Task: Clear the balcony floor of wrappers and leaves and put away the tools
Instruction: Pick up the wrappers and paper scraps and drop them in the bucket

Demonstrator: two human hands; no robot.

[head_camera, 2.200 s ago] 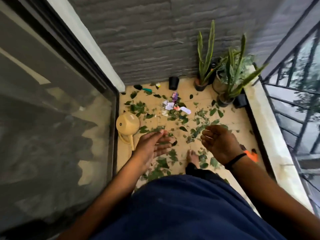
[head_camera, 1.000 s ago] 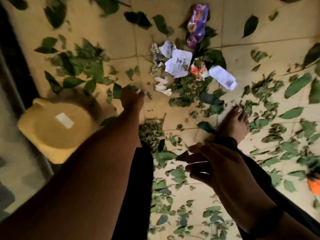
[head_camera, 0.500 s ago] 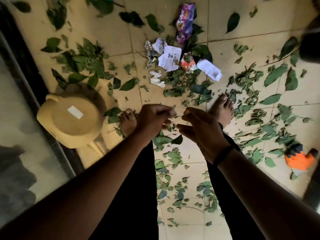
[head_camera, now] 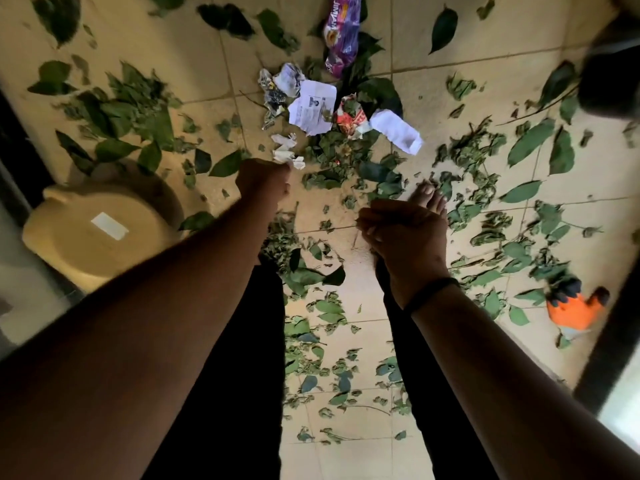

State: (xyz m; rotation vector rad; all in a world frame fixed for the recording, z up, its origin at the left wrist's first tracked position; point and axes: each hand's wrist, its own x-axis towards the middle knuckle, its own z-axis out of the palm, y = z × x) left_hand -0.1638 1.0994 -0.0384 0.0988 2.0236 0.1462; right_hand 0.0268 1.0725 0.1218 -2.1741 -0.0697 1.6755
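Home balcony: beige tile floor [head_camera: 450, 36] w/ scattered leaves [head_camera: 526, 140], snack wrappers [head_camera: 341, 29], watering can [head_camera: 100, 233], garden glove [head_camera: 576, 308], sliding-door frame [head_camera: 17, 147].

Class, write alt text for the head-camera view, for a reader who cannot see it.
Seen from above, a person's left hand reaches down, fingers curled, toward crumpled paper, while the right hand hovers over a tiled floor strewn with green leaves. Wrappers lie ahead, a tan watering can at left, an orange glove at right.
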